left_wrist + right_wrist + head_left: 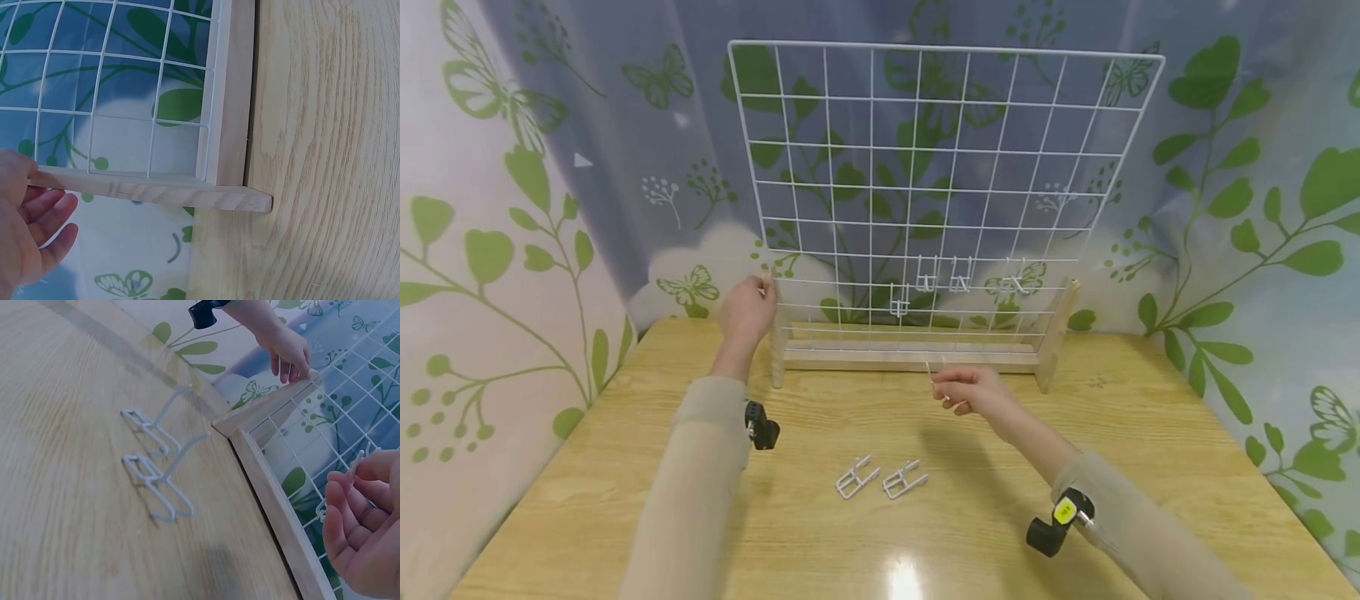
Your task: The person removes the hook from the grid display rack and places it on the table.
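Note:
My left hand (748,310) grips the upper end of the stand's left wooden post (156,194), thumb on one side and fingers on the other. The wooden stand (850,359) holds a white wire grid panel (872,47) upright. In front of the stand, my right hand (977,392) pinches a white wire hook (356,464) between thumb and fingertips; the fingers partly hide it. Several similar hooks hang on the lower rows of the grid, one hook (899,302) lower than the others. Two more white hooks, a left hook (856,477) and a right hook (904,479), lie on the table.
The wood-grained table (820,550) extends under both forearms. A patterned curtain (692,133) with leaves and butterflies hangs behind the grid and along both sides. Each sleeve carries a small black camera, such as the left wrist camera (762,425).

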Tool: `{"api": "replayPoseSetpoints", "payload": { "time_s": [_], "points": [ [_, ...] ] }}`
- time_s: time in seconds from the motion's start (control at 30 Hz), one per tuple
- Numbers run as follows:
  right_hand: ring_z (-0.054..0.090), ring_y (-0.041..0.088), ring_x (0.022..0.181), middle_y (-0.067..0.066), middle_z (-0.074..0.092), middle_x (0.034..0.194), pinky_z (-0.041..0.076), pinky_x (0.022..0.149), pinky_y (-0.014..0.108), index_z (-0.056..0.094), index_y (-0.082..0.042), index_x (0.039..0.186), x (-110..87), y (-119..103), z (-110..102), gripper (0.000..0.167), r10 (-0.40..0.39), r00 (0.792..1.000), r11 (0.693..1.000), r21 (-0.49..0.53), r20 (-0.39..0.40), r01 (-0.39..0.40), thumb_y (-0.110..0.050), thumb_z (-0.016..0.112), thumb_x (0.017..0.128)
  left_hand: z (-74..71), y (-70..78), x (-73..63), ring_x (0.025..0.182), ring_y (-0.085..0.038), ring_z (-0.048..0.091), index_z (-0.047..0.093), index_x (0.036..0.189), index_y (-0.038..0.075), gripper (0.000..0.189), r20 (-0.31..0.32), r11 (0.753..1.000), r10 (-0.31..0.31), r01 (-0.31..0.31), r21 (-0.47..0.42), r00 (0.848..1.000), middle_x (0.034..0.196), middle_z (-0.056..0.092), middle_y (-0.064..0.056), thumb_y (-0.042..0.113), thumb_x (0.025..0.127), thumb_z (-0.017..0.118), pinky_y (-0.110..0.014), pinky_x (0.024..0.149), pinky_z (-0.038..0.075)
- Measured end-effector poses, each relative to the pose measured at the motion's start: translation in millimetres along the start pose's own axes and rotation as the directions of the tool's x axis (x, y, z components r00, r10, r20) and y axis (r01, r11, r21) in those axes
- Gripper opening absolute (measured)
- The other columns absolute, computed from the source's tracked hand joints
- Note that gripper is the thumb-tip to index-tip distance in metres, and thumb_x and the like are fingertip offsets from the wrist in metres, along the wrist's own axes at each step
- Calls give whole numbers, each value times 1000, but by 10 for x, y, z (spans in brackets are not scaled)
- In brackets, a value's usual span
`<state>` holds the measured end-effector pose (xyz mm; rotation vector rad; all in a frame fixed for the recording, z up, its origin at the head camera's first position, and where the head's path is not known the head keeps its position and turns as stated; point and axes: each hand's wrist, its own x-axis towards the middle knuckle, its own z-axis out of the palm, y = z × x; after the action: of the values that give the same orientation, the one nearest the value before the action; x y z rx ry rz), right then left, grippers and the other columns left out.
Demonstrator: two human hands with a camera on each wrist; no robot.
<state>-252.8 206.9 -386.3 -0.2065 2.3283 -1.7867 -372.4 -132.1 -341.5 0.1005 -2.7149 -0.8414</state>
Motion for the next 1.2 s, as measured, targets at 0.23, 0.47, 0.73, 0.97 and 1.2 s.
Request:
{"api": "replayPoseSetpoints", "payload": {
  "time_s": [0.23,0.47,0.73,0.97,1.2],
  "points": [
    [60,10,71,2,65,82,49,62,23,56,13,112,-179,144,-80,29,49,999,998,40,25,-50,-6,54,90,6,3,-2,79,-29,59,59,106,2,36,-10,1000,2,-2,-1,1000,94,64,-14,30,96,39,-40,64,44],
    [60,10,71,2,65,81,49,63,24,58,12,105,-357,305,-77,27,73,993,996,45,92,-78,-10,56,90,5,-8,-3,80,-30,59,59,107,1,36,-11,1000,8,-8,-3,1000,94,64,-15,30,97,39,-41,64,45],
    [55,10,69,1,65,79,43,60,24,59,13,104,-505,395,-67,28,107,981,993,32,159,-113,-11,57,90,-6,6,-21,81,-31,59,59,109,1,37,2,1000,9,-9,-6,1000,95,64,-16,29,96,39,-41,66,45],
    [56,10,68,3,65,80,43,58,22,56,16,106,-628,452,-68,33,113,970,991,48,216,-126,-12,57,89,-22,10,-30,83,-31,59,58,110,0,36,16,1000,5,-5,-22,1000,97,64,-16,28,96,40,-42,69,45],
    [57,10,66,3,65,79,43,56,21,59,13,106,-686,525,-32,30,150,962,984,64,227,-169,-12,56,89,-25,18,-37,84,-32,59,58,111,-1,37,19,1000,11,-11,-21,1000,99,64,-17,28,96,39,-43,69,45]
  ]
}}
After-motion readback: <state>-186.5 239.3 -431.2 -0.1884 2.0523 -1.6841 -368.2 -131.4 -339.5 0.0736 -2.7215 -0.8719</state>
